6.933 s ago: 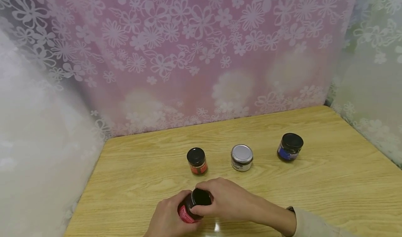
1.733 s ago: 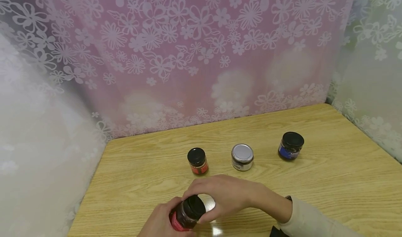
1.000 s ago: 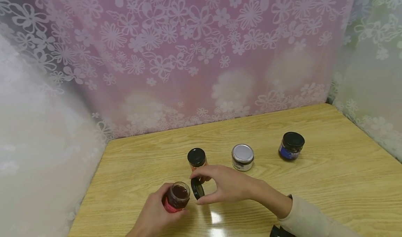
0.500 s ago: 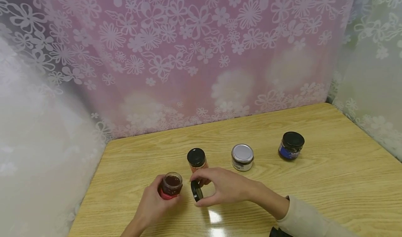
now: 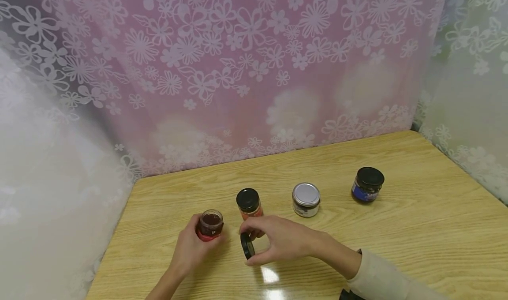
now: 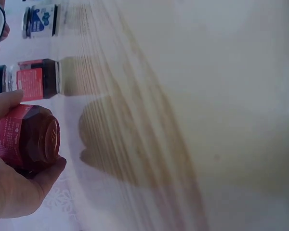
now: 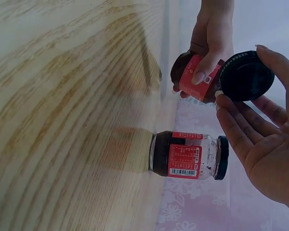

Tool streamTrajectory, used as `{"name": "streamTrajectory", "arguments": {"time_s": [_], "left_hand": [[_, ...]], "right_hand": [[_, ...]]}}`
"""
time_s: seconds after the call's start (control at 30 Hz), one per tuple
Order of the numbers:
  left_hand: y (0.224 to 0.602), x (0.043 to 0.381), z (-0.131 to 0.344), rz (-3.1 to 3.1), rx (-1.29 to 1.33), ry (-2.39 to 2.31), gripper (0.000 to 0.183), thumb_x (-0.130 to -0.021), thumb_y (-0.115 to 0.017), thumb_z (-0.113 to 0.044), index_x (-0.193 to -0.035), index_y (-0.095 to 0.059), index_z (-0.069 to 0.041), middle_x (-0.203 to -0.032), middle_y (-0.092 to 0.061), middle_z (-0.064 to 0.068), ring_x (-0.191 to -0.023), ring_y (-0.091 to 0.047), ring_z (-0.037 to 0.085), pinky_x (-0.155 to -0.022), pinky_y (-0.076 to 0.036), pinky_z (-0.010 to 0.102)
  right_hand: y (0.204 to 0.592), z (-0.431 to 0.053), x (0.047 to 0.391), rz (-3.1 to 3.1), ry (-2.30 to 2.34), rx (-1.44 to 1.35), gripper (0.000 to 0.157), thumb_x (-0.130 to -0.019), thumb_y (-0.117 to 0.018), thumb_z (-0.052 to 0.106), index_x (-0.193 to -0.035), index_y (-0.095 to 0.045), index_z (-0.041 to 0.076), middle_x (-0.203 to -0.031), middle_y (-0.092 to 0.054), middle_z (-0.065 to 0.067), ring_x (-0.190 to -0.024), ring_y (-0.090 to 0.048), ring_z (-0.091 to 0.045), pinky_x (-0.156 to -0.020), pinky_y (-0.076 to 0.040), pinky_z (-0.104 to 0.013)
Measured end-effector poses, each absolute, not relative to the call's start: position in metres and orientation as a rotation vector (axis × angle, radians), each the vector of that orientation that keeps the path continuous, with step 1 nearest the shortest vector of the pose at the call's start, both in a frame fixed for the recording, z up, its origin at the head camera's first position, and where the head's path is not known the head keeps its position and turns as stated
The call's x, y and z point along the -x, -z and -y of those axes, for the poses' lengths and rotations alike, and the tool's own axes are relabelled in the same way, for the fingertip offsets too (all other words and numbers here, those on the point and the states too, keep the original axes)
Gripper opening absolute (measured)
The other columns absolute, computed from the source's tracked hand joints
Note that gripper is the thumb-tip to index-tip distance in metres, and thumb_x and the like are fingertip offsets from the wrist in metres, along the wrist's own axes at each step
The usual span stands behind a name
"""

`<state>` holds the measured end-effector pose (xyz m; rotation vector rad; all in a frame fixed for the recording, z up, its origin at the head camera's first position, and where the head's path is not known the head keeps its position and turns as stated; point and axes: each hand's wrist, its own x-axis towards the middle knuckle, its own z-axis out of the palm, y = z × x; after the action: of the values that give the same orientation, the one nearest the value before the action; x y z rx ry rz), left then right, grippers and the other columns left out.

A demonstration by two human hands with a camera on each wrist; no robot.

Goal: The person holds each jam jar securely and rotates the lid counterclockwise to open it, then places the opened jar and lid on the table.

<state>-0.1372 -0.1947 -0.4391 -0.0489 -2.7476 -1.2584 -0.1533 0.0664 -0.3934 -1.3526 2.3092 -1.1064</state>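
My left hand (image 5: 189, 249) grips a lidless glass jar (image 5: 211, 224) with dark contents and a red label, at the left of the table. In the left wrist view the underside of this jar (image 6: 38, 139) shows, raised off the tabletop. To its right, my right hand (image 5: 287, 239) pinches a black jar lid (image 5: 247, 246) on edge between thumb and fingers. The same lid (image 7: 245, 77) partly covers the held jar (image 7: 195, 79) in the right wrist view. Just behind the right hand stands a black-lidded jar (image 5: 248, 200) with a red-orange label, its lower part hidden.
A silver-lidded jar (image 5: 306, 199) stands behind the right hand, and a blue-labelled jar (image 5: 368, 185) with a black lid sits farther right. The wooden table (image 5: 174, 198) meets a pink flowered curtain (image 5: 254, 70). A black object (image 5: 349, 294) shows at the bottom edge.
The lid has come off the red-labelled jar and is in the right hand. The left hand has carried the jar leftward and away from the body. The standing jars stay in place.
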Motion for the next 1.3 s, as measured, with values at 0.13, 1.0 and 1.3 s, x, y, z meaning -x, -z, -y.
{"name": "streamTrajectory", "arguments": {"time_s": [0.13, 1.0, 1.3], "left_hand": [[0.443, 0.144, 0.197, 2.738, 0.064, 1.262, 0.063, -0.069, -0.087, -0.028, -0.119, -0.055, -0.007, -0.104, -0.064, 0.006, -0.094, -0.062, 0.018, -0.08, -0.051, 0.037], [0.458, 0.178, 0.209, 2.697, 0.065, 1.408, 0.067, -0.071, -0.086, -0.024, -0.125, -0.05, -0.009, -0.114, -0.06, 0.009, -0.103, -0.058, 0.025, -0.085, -0.048, 0.043], [0.456, 0.186, 0.213, 2.704, -0.034, 1.535, 0.072, -0.068, -0.087, -0.032, -0.128, -0.054, -0.011, -0.116, -0.06, 0.007, -0.107, -0.057, 0.023, -0.088, -0.048, 0.041]], "right_hand": [[0.395, -0.066, 0.153, -2.304, 1.078, 1.363, 0.047, -0.084, -0.071, 0.045, -0.121, -0.053, 0.021, -0.109, -0.056, 0.015, -0.1, -0.057, -0.001, -0.088, -0.046, -0.024], [0.396, -0.064, 0.15, -2.286, 1.055, 1.362, 0.047, -0.085, -0.07, 0.045, -0.121, -0.053, 0.021, -0.11, -0.057, 0.015, -0.102, -0.058, -0.003, -0.088, -0.047, -0.025], [0.397, -0.062, 0.149, -2.265, 1.052, 1.383, 0.046, -0.085, -0.07, 0.044, -0.12, -0.053, 0.02, -0.109, -0.056, 0.015, -0.102, -0.058, -0.003, -0.087, -0.047, -0.023]]}}
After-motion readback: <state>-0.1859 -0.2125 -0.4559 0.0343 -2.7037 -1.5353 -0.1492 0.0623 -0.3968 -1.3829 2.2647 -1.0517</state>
